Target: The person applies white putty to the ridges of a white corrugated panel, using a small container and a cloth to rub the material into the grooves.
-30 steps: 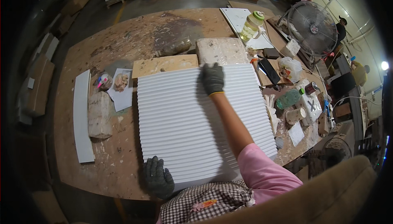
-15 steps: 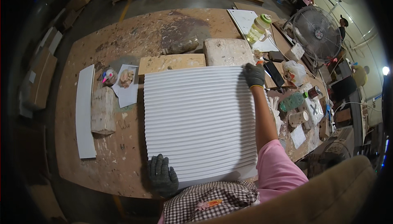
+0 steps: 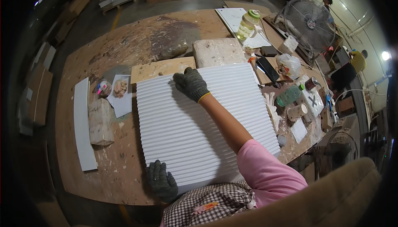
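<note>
A white ribbed panel (image 3: 178, 131) with ridges running crosswise lies in front of me on the worktable (image 3: 120, 165). My left hand (image 3: 161, 181), in a dark grey knitted glove, rests at the panel's near left corner with its fingers stretched out. My right hand (image 3: 191, 84), gloved alike, is on the panel's far edge, left of the middle. Its fingers are curled; whatever they may hold is hidden. Beyond that edge are a flat wooden board (image 3: 159, 69) and a plastic-wrapped block (image 3: 219, 53).
At left lie a white strip (image 3: 83, 123), a wrapped block (image 3: 100, 121) and a paper sheet (image 3: 121, 104). On the right are a phone (image 3: 267, 69), a green bottle (image 3: 289, 96), a paper cup (image 3: 297, 111) and a jug (image 3: 248, 24). A large fan (image 3: 310, 24) stands beyond.
My right hand has moved left along the panel's far edge from the far right corner. My left hand stays at the near left corner. The whole view has shifted slightly.
</note>
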`<action>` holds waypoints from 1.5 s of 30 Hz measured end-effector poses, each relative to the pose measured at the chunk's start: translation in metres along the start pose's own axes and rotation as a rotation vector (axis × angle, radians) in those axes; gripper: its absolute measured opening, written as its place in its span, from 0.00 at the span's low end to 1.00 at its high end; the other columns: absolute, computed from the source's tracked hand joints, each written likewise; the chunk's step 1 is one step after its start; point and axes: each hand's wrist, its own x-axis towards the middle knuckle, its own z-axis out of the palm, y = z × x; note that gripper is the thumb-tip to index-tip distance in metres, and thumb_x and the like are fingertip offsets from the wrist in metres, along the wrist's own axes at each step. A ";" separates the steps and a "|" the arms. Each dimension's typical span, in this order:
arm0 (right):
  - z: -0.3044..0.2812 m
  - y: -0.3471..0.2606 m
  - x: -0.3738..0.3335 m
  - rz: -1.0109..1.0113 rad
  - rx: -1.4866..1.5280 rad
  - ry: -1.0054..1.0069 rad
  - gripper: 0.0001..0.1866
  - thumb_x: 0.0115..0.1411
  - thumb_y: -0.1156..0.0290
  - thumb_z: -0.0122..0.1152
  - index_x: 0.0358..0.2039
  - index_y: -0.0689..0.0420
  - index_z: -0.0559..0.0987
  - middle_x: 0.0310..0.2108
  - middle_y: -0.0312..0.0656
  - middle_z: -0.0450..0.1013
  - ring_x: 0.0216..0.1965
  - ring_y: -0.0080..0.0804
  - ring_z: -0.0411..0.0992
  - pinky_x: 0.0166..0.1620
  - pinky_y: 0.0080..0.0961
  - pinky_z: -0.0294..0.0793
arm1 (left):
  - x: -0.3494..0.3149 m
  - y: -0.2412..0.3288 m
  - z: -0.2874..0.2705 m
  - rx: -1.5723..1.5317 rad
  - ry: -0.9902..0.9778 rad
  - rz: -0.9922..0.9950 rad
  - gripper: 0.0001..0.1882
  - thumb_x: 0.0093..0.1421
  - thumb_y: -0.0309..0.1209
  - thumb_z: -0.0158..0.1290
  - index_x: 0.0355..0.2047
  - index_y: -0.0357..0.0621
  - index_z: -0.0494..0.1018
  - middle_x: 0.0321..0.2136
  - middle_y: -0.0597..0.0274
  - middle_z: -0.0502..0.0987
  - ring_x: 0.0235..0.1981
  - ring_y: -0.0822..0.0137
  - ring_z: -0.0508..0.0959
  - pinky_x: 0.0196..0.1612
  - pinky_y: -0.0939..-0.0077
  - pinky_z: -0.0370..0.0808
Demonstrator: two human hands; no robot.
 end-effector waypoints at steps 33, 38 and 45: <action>-0.070 0.059 -0.013 0.186 0.090 -0.005 0.14 0.56 0.64 0.64 0.44 0.43 0.81 0.38 0.50 0.74 0.40 0.49 0.73 0.39 0.43 0.74 | 0.005 0.003 -0.002 0.008 0.006 0.001 0.16 0.65 0.31 0.45 0.45 0.32 0.77 0.48 0.44 0.78 0.53 0.42 0.75 0.63 0.44 0.66; -0.042 -0.022 -0.046 0.045 -0.114 -0.063 0.09 0.55 0.59 0.63 0.35 0.46 0.80 0.24 0.49 0.73 0.33 0.50 0.72 0.38 0.46 0.72 | -0.001 0.002 -0.001 0.000 0.024 -0.006 0.17 0.66 0.31 0.45 0.45 0.32 0.77 0.48 0.45 0.78 0.54 0.43 0.75 0.64 0.45 0.65; -0.117 0.136 -0.129 0.543 -0.304 0.196 0.10 0.52 0.59 0.66 0.36 0.43 0.84 0.26 0.49 0.72 0.30 0.49 0.73 0.35 0.43 0.71 | 0.002 0.004 0.001 -0.014 0.041 -0.003 0.17 0.66 0.31 0.45 0.47 0.33 0.77 0.50 0.45 0.78 0.55 0.43 0.74 0.64 0.45 0.64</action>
